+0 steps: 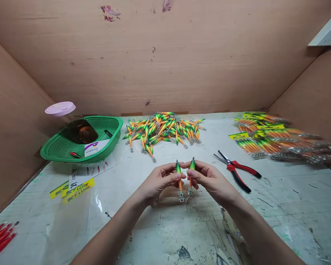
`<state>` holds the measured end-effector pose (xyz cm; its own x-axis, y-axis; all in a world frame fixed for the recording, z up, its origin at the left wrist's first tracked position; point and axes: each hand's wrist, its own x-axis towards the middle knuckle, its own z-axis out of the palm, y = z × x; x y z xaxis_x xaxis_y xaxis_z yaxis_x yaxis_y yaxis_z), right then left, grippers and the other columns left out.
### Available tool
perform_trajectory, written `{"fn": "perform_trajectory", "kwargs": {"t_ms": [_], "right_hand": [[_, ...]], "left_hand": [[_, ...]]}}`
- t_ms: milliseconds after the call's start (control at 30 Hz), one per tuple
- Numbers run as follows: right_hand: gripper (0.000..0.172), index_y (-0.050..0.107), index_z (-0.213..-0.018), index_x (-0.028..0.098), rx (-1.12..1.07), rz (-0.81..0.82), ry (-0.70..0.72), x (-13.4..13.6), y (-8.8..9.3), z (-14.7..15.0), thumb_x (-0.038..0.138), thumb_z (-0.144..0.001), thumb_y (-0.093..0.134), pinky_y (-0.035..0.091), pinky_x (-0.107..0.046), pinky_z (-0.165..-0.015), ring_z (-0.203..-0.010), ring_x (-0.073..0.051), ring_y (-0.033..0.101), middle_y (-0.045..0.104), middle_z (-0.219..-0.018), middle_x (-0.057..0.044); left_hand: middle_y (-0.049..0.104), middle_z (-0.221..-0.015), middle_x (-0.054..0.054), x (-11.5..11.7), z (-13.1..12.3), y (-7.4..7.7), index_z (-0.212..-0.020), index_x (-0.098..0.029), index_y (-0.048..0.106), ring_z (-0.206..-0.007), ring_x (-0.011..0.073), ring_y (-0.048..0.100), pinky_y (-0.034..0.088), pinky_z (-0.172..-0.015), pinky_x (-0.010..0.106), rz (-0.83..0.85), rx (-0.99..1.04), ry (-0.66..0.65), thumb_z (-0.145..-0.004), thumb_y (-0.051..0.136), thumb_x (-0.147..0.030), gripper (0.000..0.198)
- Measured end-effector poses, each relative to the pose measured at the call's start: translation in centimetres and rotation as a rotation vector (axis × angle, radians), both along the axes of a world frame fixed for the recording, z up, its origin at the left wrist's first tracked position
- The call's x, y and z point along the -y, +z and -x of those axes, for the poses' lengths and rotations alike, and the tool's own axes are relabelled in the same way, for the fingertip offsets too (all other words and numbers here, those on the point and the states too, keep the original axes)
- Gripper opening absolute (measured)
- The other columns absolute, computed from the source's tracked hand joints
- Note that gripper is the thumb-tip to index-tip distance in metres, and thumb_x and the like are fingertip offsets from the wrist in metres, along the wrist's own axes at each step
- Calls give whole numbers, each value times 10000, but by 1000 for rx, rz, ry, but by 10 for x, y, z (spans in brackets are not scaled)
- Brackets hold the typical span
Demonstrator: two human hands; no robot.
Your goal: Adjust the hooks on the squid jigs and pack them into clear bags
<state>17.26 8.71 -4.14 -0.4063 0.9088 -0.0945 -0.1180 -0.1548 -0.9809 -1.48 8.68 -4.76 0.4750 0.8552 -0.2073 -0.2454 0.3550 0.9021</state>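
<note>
Between thumb and fingers, my left hand (165,178) grips a green and orange fishing lure (178,173) upright, its metal hooks (181,197) pointing down. My right hand (208,176) pinches a second fishing lure (192,165) of the same colours, also hooks down. Both lures stand side by side just above the white tabletop (160,228), with a small gap between them. Beyond the hands lies a loose pile of similar lures (162,129). Red-handled pliers (237,169) rest to the right of my right hand.
Bagged lures (278,140) with yellow labels lie at the back right. A green basket (113,147) holding a dark container stands at the left. Yellow-topped plastic bags (78,190) lie before it, and red lure-like pieces (1,239) at the near left corner. Cardboard walls (168,73) enclose the table.
</note>
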Motion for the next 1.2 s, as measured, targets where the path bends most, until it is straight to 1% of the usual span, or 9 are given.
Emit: {"fn": "perform_trajectory", "kwargs": {"t_ms": [100,167,367,500,633,767,1033,1133,1200], "right_hand": [[420,698,-1029,148,-22,17,17,-1,-2,-2,480,-773,714,371,-231,-538,-557,-79,433,522,-641,30],[462,692,-1090,143,-42,40,32,-2,-4,-4,490,-784,700,368,-229,-540,-559,-78,441,524,-645,27],[527,663,-1200,165,-101,112,99,-1,-5,-7,479,-779,713,388,-235,-603,-613,-84,475,583,-729,-2],[535,618,-1271,200,-129,132,127,-2,-5,-8,453,-806,695,417,-257,-686,-669,-98,518,641,-842,-28],[536,596,-1298,210,-150,135,143,-3,-7,-9,432,-818,689,438,-266,-744,-707,-105,556,680,-906,-42],[524,585,-1309,219,-157,128,159,-3,-6,-9,418,-834,678,446,-272,-796,-766,-113,598,699,-945,-48],[551,560,-1325,188,-88,76,169,0,-2,-9,466,-853,621,446,-337,-895,-897,-166,642,703,-987,-80],[568,555,-1303,171,2,33,151,-1,-3,-8,511,-849,587,462,-343,-873,-885,-172,641,691,-960,-82],[571,547,-1272,165,103,-9,118,-4,-9,-8,534,-836,573,485,-316,-767,-788,-158,628,671,-886,-59]], "left_hand": [[644,-878,22,-1,1,0,-1057,-189,726,-754,103,581,471,-752,235,-4,5,1,-710,790,-313,374],[649,-866,20,-1,1,-2,-1072,-191,722,-743,103,591,478,-744,236,7,14,13,-704,795,-302,391],[710,-900,72,-1,0,-2,-1157,-159,665,-785,155,656,503,-733,267,80,36,62,-653,829,-286,545],[727,-916,81,-1,0,0,-1141,-157,659,-764,158,671,514,-722,273,79,62,56,-652,826,-274,530],[734,-905,78,-1,1,2,-1108,-152,662,-758,158,679,521,-733,278,78,81,50,-651,822,-262,497],[735,-924,89,0,3,2,-1125,-139,647,-776,168,685,522,-751,290,77,79,52,-665,807,-252,500],[722,-939,88,-1,4,0,-1153,-137,628,-805,173,685,517,-788,302,72,81,40,-687,785,-241,503],[706,-939,80,-1,3,1,-1198,-144,598,-809,174,688,516,-791,302,71,74,39,-689,782,-247,550],[687,-926,58,-1,3,2,-1230,-171,565,-791,177,695,522,-770,306,56,56,72,-685,784,-251,593]]}}
